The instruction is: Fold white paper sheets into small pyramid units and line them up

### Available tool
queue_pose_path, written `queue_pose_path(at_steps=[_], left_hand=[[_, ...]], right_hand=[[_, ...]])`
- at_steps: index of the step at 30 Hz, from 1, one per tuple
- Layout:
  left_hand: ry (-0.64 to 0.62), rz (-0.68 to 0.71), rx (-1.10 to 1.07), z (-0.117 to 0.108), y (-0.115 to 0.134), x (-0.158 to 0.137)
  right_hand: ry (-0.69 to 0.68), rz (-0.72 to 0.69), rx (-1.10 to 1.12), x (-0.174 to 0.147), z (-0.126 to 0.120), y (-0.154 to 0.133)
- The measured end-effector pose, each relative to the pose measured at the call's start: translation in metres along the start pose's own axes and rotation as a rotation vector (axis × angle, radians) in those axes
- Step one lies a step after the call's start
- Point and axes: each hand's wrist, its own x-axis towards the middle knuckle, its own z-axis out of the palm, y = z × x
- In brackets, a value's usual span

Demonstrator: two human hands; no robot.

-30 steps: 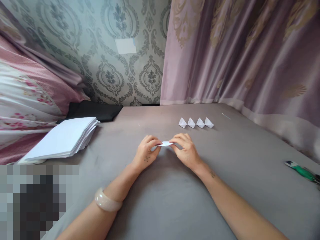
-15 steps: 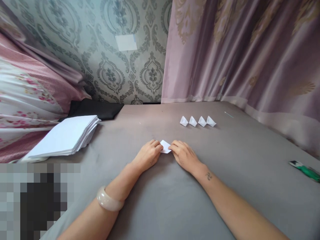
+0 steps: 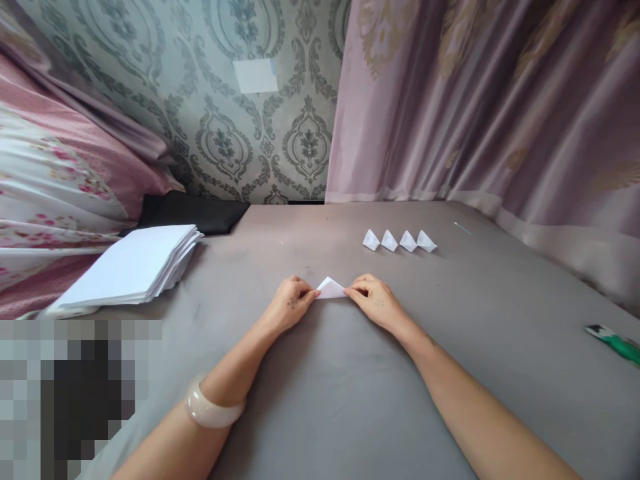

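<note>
A small folded white paper [image 3: 331, 289] stands out between my hands, with a peak at the top and a straight lower edge. My left hand [image 3: 294, 298] pinches its left corner between thumb and fingers. At the opposite corner, my right hand [image 3: 373, 297] grips the paper the same way. Beyond my right hand, several small folded paper boats [image 3: 389, 241] sit in a row on the grey cloth surface [image 3: 340, 387].
To the left lies a thick stack of white paper [image 3: 131, 263], with a black folded cloth [image 3: 193, 212] behind it. A green-handled tool [image 3: 617, 343] is at the right edge. Pink curtains [image 3: 425, 100] and a patterned wall [image 3: 220, 140] close off the back.
My hands have moved slightly apart and now hold the paper by its corners. It has gone from a diamond-like shape to a wider triangle. The view has shifted a little.
</note>
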Motion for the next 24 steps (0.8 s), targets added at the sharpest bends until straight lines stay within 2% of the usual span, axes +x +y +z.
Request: queue_pose_path(at_steps=[9,16,24], left_hand=[[0.102,-0.111,0.064,0.008,0.008,0.001],[0.144,-0.077,0.113,0.015,0.001,0.005],[0.107,-0.083,0.117,0.015,-0.003,0.009]], right_hand=[[0.119,0.061,-0.106,0.006,0.014,0.003],[0.105,0.064,-0.145,0.008,0.013,0.002],[0.05,0.158,-0.145,0.012,0.01,-0.001]])
